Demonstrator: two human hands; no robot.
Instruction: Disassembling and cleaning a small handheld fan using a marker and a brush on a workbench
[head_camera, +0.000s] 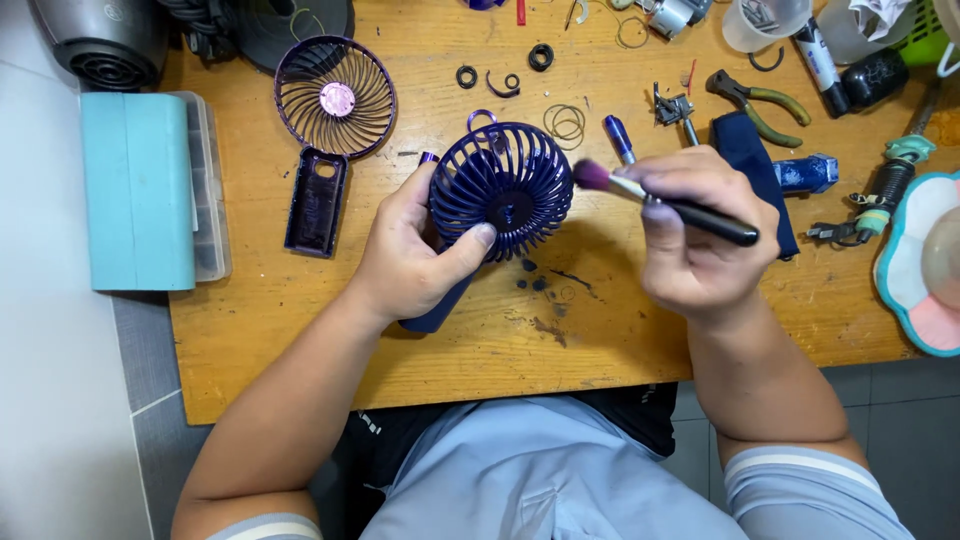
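1. The left hand (415, 250) is curled in a grip, thumb pressed forward (palm turned inward).
2. The right hand (700, 235), just beside it, pinches with fingertips, wrist bent, knuckles up.

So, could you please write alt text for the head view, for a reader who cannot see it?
Seen from above, a left hand holds a dark blue handheld fan over a wooden table while the right hand touches a small brush to its grille. A detached purple fan grille, pliers and small parts lie around.

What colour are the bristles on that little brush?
Purple-pink bristles on a black-handled brush, seen in the head view.
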